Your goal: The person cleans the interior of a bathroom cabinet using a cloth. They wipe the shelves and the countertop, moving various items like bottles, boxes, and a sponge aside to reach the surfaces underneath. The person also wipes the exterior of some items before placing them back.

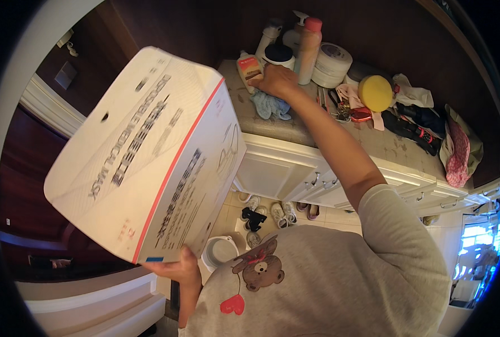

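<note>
My left hand (178, 267) holds a large white cardboard box of disposable medical masks (149, 156) from below, thumb on its side face. The box is tilted, has a red stripe along one edge and bears printed writing. Over the cabinet top, my right hand (278, 80) grips a small white bottle with an orange label (249, 69) at its right side; some of its fingers are hidden. A crumpled light-blue cloth (270, 105) lies just below that hand. Behind it stand a dark-lidded white jar (286, 63) and a tall bottle with a pink cap (309, 50).
Along the cabinet top (292, 128) are white tubs (332, 65), a yellow round sponge (375, 92), keys (342, 113), dark straps (414, 128) and a pink patterned cloth (458, 156). On the floor below are several shoes (279, 215) and a white bucket (220, 251).
</note>
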Available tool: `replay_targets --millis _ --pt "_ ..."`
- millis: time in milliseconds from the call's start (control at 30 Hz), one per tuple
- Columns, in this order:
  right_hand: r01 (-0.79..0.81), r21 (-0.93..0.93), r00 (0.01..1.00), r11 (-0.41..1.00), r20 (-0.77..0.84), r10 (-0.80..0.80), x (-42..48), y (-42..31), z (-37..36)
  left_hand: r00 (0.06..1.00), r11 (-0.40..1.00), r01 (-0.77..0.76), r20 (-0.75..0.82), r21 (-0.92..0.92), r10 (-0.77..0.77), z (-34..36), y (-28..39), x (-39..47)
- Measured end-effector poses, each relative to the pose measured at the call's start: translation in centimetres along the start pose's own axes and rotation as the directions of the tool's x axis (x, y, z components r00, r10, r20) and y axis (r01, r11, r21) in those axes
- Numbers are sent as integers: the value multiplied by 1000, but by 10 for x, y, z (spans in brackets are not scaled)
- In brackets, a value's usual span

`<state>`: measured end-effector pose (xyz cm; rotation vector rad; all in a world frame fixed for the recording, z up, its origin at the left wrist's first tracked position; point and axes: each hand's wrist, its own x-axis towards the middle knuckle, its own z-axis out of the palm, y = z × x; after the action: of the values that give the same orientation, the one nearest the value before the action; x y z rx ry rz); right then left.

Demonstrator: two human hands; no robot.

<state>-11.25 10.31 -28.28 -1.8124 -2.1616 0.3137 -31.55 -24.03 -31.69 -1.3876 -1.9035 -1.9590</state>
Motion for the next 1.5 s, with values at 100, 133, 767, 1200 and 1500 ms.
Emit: replay_targets --millis 100,133,767,1200,1500 --pt "-82 6 996 997 38 82 2 -9 -1 995 990 -83 42 -116 88 32 2 14" --pt "-114 9 992 993 61 114 5 -10 1 984 980 -176 20 -88 178 46 6 20" --pt "-40 453 979 890 -162 127 -38 34 11 960 950 -254 -75 184 271 229 -15 82" --pt "74 574 928 815 -339 154 -53 24 32 977 888 -214 88 406 194 284 -36 98" --pt "123 476 940 871 -337 51 -45 14 39 969 903 -245 89 353 229 252 -11 91"
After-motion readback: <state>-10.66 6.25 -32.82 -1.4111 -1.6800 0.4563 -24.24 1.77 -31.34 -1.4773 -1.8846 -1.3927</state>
